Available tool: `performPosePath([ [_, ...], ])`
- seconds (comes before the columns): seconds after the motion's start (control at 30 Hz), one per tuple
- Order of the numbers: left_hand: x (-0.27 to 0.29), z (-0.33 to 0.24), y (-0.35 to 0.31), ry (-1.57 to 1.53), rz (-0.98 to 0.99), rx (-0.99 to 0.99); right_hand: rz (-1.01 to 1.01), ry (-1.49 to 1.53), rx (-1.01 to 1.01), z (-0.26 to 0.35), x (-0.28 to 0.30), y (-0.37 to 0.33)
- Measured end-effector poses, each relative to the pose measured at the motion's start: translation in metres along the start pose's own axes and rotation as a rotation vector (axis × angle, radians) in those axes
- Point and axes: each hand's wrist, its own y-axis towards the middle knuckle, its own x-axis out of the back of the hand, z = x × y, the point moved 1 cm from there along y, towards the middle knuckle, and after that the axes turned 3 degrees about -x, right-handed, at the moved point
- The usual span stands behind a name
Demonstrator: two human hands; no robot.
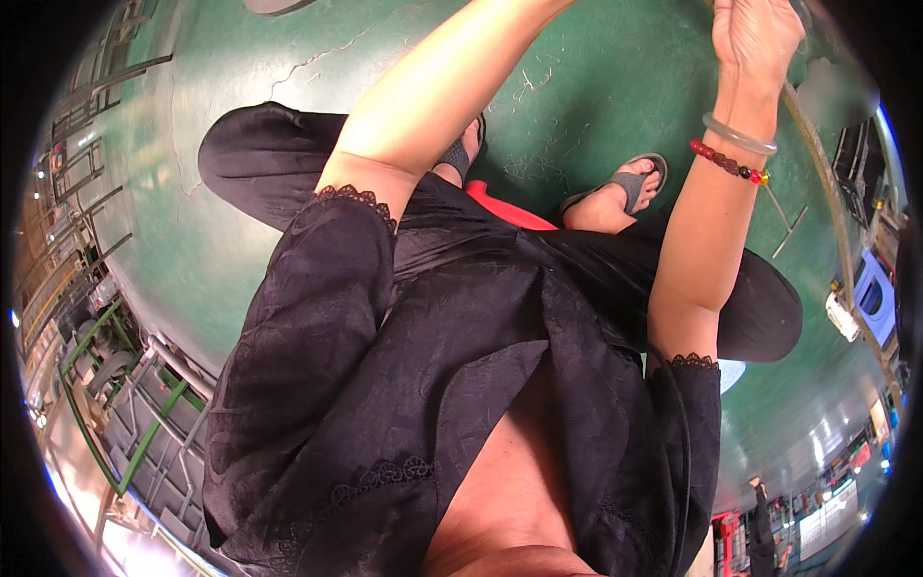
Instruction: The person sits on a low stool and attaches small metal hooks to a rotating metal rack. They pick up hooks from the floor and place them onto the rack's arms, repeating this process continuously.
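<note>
My left forearm [437,82] stretches up and to the right across the view, and its hand lies beyond the top edge. My right arm reaches toward the top right, where part of my right hand [758,31] shows, cut off by the edge. Its fingers are mostly out of the picture, so what they hold, if anything, is hidden. A pale bangle [738,135] and a beaded bracelet [728,163] circle the right wrist. Something greyish, too cut off to name, borders that hand on its outer side.
I sit with knees apart on something red [505,204], my sandalled feet on the scuffed green floor [558,96]. Metal racks [144,413] stand at the left. A blue plastic stool [873,298] is at the right, and a distant person [761,529] shows at the lower right.
</note>
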Motion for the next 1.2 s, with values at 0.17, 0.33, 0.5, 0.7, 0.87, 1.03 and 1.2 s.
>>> performPosePath([
  [0.17, 0.004, 0.013, -0.004, 0.017, 0.339, 0.329, -0.174, -0.181, -0.121, -0.047, 0.119, 0.015],
  [0.33, 0.041, 0.090, -0.085, 0.533, 1.199, 0.526, -0.301, -0.736, -0.170, -0.042, 0.119, -0.034],
  [0.5, 0.029, 0.140, -0.252, 0.970, 1.544, 0.660, -0.547, -0.188, -0.548, -0.092, 0.182, -0.063],
  [0.7, 0.035, 0.138, -0.331, 0.947, 1.344, 0.589, -0.527, 0.041, -0.570, -0.114, 0.186, -0.074],
  [0.87, 0.056, 0.156, -0.302, 1.006, 1.042, 0.932, -0.472, -0.184, -0.624, -0.130, 0.185, -0.067],
  [1.03, 0.109, 0.184, -0.280, 0.982, 0.558, 0.901, -0.430, -0.273, -0.788, -0.135, 0.182, -0.075],
  [1.2, 0.130, 0.190, -0.272, 0.962, 0.340, 0.605, -0.422, -0.244, -0.733, -0.136, 0.177, -0.075],
])
